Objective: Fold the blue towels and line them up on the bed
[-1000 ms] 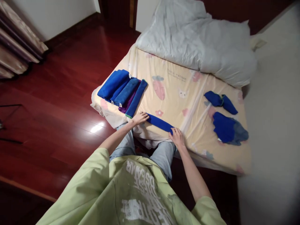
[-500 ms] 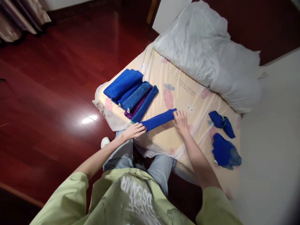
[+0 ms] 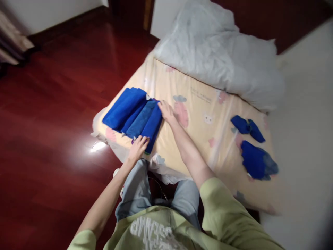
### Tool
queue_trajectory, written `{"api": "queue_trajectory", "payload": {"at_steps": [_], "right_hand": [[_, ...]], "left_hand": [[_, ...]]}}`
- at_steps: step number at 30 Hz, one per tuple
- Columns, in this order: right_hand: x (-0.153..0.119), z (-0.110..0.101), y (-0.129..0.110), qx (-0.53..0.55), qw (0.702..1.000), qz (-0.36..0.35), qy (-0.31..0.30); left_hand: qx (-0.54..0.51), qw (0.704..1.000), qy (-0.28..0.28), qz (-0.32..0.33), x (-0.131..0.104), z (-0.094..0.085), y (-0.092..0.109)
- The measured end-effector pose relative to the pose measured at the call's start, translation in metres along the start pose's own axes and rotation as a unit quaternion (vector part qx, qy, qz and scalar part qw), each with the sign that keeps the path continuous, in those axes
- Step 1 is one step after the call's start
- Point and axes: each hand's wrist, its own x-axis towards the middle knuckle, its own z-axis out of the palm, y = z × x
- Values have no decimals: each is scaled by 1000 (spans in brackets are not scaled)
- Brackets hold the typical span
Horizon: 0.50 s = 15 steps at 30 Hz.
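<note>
My left hand (image 3: pixel 139 147) grips the near end of a folded blue towel (image 3: pixel 151 123), and my right hand (image 3: pixel 165 110) has hold of its far end. This narrow strip lies at the right side of a row of folded towels on the bed. Left of it are a lighter blue folded towel (image 3: pixel 140 119) and a thicker blue folded towel (image 3: pixel 124 107). Only a bit of a purple towel (image 3: pixel 133 140) shows beside my left fingers; the strip and my hand cover the rest.
The bed (image 3: pixel 192 146) has a cream sheet with carrot prints. A crumpled blue cloth (image 3: pixel 248 127) and another blue cloth (image 3: pixel 256 161) lie at its right side. A pale quilt (image 3: pixel 208 52) is heaped at the back. Dark red floor (image 3: pixel 52 139) lies to the left.
Both hands have carried the blue strip left from the middle of the bed onto the right side of the towel row. It has turned to line up with the row. The view has shifted.
</note>
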Motion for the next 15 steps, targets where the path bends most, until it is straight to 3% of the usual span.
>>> {"api": "queue_trajectory", "payload": {"at_steps": [4, 6, 8, 12, 15], "right_hand": [[-33, -2, 1, 12, 997, 54, -53], [-75, -7, 2, 53, 997, 43, -26], [-134, -15, 4, 85, 995, 39, 14], [-276, -51, 29, 88, 979, 142, 118], [-372, -105, 65, 52, 936, 261, 230]], "left_hand": [[7, 998, 29, -52, 6, -4, 12], [-3, 997, 41, -64, 8, -8, 28], [-29, 997, 38, -56, -1, -9, 56], [-130, 990, -56, 26, -65, 16, 131], [-182, 975, -120, 51, -126, 47, 171]]}}
